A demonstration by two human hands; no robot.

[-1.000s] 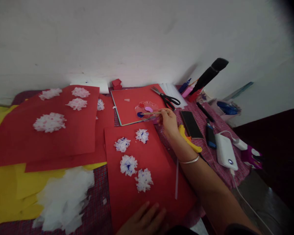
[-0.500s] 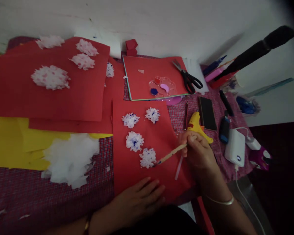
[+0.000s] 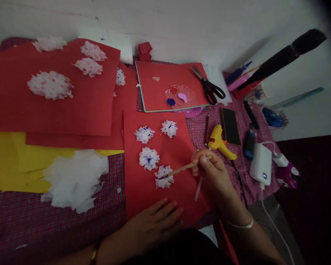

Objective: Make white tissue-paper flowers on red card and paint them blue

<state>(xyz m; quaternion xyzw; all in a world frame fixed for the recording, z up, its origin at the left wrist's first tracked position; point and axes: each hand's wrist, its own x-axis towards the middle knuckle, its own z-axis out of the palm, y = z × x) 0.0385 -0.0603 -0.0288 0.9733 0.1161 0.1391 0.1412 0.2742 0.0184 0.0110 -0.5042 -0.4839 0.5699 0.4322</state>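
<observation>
My right hand [image 3: 211, 169] pinches a thin wooden paintbrush [image 3: 184, 168]. Its dark tip meets the lowest white tissue-paper flower [image 3: 165, 182] on a red paper sheet [image 3: 139, 195]. Three more flowers with blue specks sit above it, among them one with a blue centre [image 3: 149, 158]. My left hand [image 3: 154, 224] lies flat across the sheet's lower edge, fingers stretched out and holding nothing. A clear palette [image 3: 191, 96] with red, pink and blue paint rests farther back on a red-topped pad [image 3: 151, 92].
Black-handled scissors [image 3: 211, 88] lie on the pad. To the right are a yellow glue gun [image 3: 219, 141], a dark phone [image 3: 230, 126] and a white power bank [image 3: 260, 164] with a cable. White tissue [image 3: 75, 180] and red sheets with pink-spotted flowers [image 3: 50, 85] fill the left.
The paintbrush tip has moved left, from the lowest flower's right edge onto its petals, along with my right hand. My left hand stays flat on the sheet. The view has shifted slightly.
</observation>
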